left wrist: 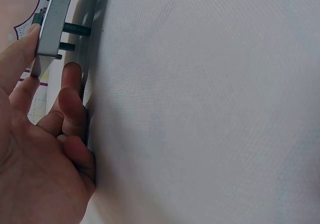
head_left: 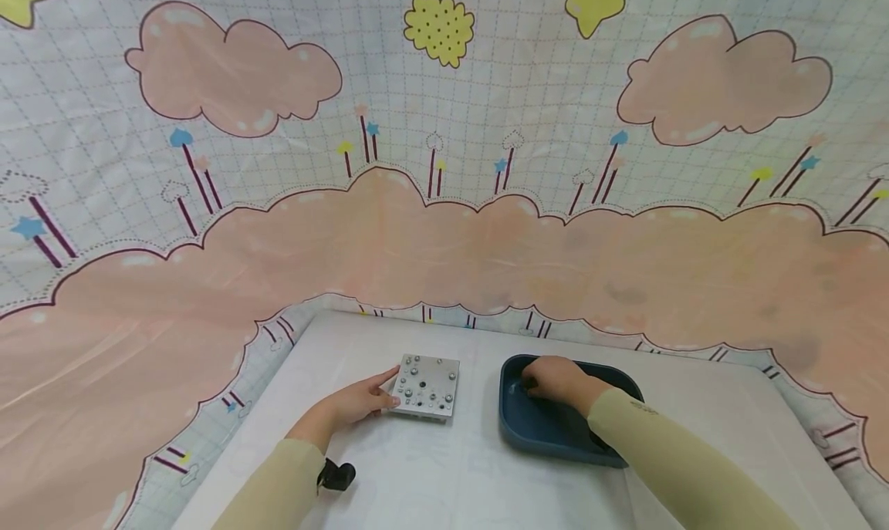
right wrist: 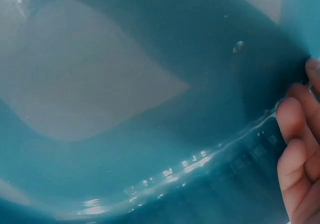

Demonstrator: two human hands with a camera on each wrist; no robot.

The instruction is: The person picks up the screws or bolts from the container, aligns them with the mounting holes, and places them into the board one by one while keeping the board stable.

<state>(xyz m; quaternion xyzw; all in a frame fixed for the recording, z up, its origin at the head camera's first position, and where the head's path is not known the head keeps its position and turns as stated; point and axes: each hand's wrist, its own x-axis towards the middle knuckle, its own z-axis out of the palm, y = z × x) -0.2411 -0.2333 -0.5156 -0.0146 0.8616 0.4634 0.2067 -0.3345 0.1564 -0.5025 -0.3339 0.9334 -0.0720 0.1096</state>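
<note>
A square silver metal plate (head_left: 424,387) lies left of centre on the table, with several bolts set in its top. In the left wrist view, threaded bolt ends (left wrist: 76,29) stick out beneath the plate. My left hand (head_left: 354,403) grips the plate's left side between thumb and forefinger, the other fingers curled below. To the right, my right hand (head_left: 559,379) reaches down into a dark blue plastic tray (head_left: 517,433), fingers bent near its left inner wall. Whatever lies between those fingertips is hidden in both views.
A small shiny speck (right wrist: 238,47) shows on the tray floor. The white table (head_left: 472,484) ends at a patterned cloth backdrop (head_left: 444,252) behind and at the sides. A black strap piece (head_left: 336,476) hangs at the left wrist.
</note>
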